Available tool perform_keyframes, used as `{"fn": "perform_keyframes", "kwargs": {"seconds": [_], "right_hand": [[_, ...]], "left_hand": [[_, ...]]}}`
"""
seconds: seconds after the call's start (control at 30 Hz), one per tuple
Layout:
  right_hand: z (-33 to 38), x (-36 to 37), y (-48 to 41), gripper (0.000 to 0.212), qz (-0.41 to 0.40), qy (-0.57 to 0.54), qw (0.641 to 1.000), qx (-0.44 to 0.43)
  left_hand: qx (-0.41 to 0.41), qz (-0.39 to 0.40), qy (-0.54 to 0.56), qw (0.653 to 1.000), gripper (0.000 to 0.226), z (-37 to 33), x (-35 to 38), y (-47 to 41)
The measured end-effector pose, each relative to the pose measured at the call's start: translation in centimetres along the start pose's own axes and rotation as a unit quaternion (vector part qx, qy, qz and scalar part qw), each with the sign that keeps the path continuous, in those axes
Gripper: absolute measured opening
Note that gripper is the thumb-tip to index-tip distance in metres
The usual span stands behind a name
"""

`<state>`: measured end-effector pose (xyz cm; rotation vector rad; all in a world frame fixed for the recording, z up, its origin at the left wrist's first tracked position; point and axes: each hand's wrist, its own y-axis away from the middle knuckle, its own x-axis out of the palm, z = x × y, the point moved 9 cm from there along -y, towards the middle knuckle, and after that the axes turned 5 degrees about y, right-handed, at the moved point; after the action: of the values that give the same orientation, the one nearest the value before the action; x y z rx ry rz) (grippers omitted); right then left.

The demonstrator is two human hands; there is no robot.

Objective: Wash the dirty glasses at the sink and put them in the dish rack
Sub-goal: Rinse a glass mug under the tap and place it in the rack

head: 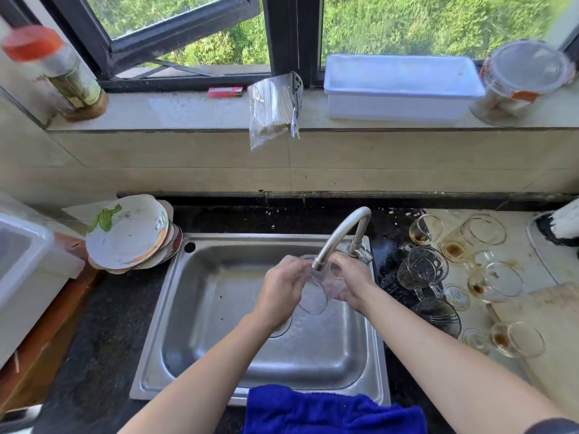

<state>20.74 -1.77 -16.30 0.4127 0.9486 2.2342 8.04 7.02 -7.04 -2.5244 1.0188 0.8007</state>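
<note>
step in hand: rinsing one clear drinking glass (315, 292) under the curved metal tap (341, 236), over the back right part of the stainless steel sink (200, 308). left hand (282, 286) grips the glass at its mouth end, fingers curled round it. right hand (351, 280) curls round the other end, just under the spout. glass lies tilted on its side, mouth toward the camera. cannot tell if water is running

to do it well, as a judgement: firm grip with both hands since wet glass slips, turn it so the stream reaches inside, hold it off the spout and the steel wall to avoid chips

containers: held glass looks clear, no dregs seen. dirty clear glasses (454, 261) crowd the bench right of the sink, some on their sides, several with brown dregs. sink basin wet round the drain. stack of white plates (131, 236) at the sink's back left corner. white lidded plastic box (401, 86) on the windowsill, contents hidden. white plastic tub (28, 261) at the bench's left edge, maybe the rack, cannot tell. blue cloth (313, 411) hangs over the sink's front edge
</note>
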Motion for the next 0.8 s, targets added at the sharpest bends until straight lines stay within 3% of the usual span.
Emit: {"fn": "perform_keyframes", "kwargs": {"seconds": [0.07,0.13,0.17,0.2,0.3,0.4,0.53,0.6,0.7,0.77,0.8], "right_hand": [[0.3,-0.5,-0.3,0.015,-0.024,-0.031,0.999,-0.003],[0.1,-0.2,-0.2,0.013,-0.025,-0.064,0.998,0.005],[0.1,0.1,-0.2,0.018,-0.023,-0.078,0.997,0.003],[0.1,0.3,-0.1,0.025,-0.032,-0.083,0.996,-0.004],[-0.1,0.4,0.0,0.06,-0.105,0.039,0.993,-0.042],[0.2,2.1,1.5,0.066,-0.081,0.129,0.984,-0.093],[0.5,1.5,0.9,0.076,-0.058,0.078,0.995,-0.027],[0.7,1.2,0.9,0.063,-0.086,0.144,0.985,-0.04],[0.2,3.3,2.4,0.047,-0.037,0.194,0.977,-0.078],[0.1,3.1,2.1,0.056,-0.011,0.152,0.986,-0.063],[0.2,2.1,1.5,0.064,-0.034,0.137,0.989,-0.051]], "left_hand": [[-0.166,0.003,0.113,0.98,0.048,2.5,0.4,0.5],[-0.366,0.087,0.286,0.881,0.032,4.4,3.5,2.7],[-0.407,0.121,0.337,0.84,0.022,4.3,4.7,3.6],[-0.408,0.136,0.346,0.834,0.017,4.2,5.2,3.7],[-0.336,0.106,0.248,0.902,0.022,4.0,4.4,2.3],[-0.271,0.075,0.109,0.954,0.03,4.2,2.9,1.3],[-0.221,0.091,0.048,0.97,0.032,3.4,2.4,1.4],[-0.214,0.08,0.038,0.973,0.033,3.4,2.3,1.2],[-0.192,0.064,-0.039,0.978,0.03,4.2,1.3,0.7],[-0.161,0.083,-0.108,0.977,0.026,4.0,1.3,0.9],[-0.141,0.096,-0.119,0.978,0.023,3.5,1.6,1.0]]}}
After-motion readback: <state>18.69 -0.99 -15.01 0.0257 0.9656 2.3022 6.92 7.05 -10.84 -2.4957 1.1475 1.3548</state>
